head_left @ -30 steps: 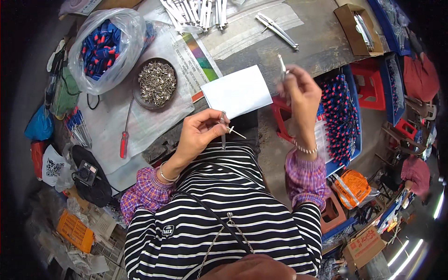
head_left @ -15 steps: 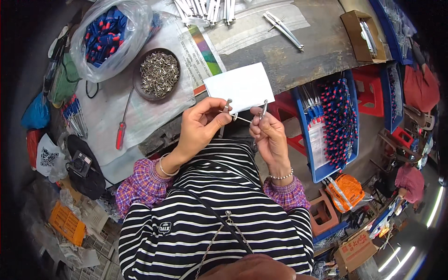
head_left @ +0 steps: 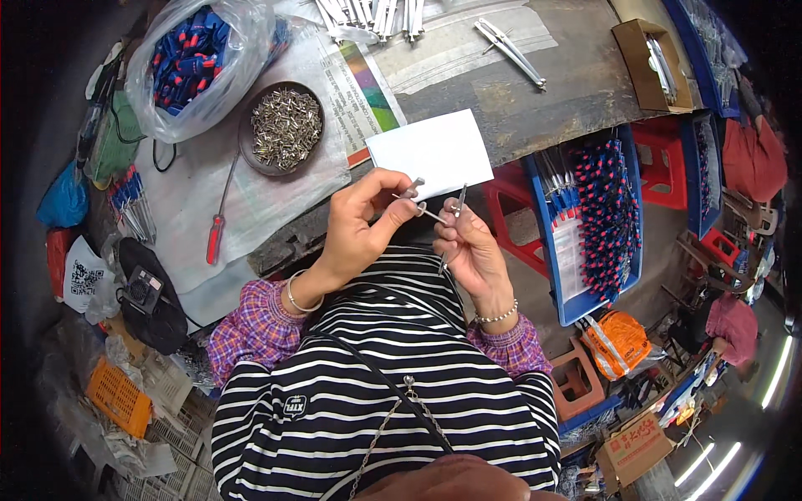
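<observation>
Both hands at table's near edge. Left hand (head_left: 359, 230) pinches thin metal pin (head_left: 420, 210), tip toward right hand (head_left: 472, 255), whose grip pinches metal rod (head_left: 452, 227) upright, prob. to mate them.

Open air around the hands (head_left: 418, 230); white card (head_left: 430, 153) just ahead, dish of pins (head_left: 286, 128) farther left.

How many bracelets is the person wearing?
2. One bangle circles the wrist of the left hand; one beaded bracelet circles the wrist of the right hand. The sleeves may hide others.
</observation>
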A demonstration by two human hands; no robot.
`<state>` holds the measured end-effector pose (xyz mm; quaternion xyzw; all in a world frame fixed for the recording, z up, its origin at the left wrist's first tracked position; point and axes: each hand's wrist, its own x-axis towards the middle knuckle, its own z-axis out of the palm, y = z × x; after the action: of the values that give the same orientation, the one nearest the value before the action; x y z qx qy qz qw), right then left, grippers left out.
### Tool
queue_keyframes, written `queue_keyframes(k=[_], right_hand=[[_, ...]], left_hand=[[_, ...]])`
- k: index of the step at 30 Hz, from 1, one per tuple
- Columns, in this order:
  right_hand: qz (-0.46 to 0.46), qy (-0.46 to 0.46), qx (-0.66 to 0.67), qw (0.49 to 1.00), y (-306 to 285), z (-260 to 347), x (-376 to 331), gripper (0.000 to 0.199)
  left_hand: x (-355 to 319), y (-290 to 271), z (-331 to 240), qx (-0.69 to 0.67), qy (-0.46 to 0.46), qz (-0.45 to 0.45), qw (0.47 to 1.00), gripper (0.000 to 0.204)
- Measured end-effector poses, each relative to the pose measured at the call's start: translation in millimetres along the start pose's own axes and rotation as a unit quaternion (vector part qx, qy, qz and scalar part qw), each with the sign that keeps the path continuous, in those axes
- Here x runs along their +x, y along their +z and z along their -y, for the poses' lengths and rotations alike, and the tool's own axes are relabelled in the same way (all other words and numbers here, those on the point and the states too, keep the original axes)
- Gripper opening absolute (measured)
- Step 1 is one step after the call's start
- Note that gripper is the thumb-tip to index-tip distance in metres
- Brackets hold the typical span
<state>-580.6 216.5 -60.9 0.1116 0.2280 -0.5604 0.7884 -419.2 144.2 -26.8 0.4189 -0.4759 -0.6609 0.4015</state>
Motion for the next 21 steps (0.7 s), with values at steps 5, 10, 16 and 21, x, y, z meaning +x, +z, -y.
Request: queue_keyframes(k=[5,10,16,21], right_hand=[[-0.015,-0.006,-0.015,1.000,3.5,-2.8,-1.1,0.024],[-0.015,-0.016,-0.049,0.999,1.2,-9.7,-2.7,0.024],[-0.038,-0.030,-0.089,0.995,3.5,-13.8,-3.1,0.021],[-0.037,-0.064,-0.107,0.991,5.2,-13.0,-3.3,0.014]], left_hand=[[9.3,-3.7,-2.6,0.130,0.007,0.074,0.989,0.014],[13.2,-1.9,-6.8,0.195,0.002,0.111,0.974,0.009],[13.1,-4.4,-4.5,0.196,0.002,0.128,0.972,0.008],[10.5,-4.0,1.0,0.137,-0.046,0.151,0.978,0.008]])
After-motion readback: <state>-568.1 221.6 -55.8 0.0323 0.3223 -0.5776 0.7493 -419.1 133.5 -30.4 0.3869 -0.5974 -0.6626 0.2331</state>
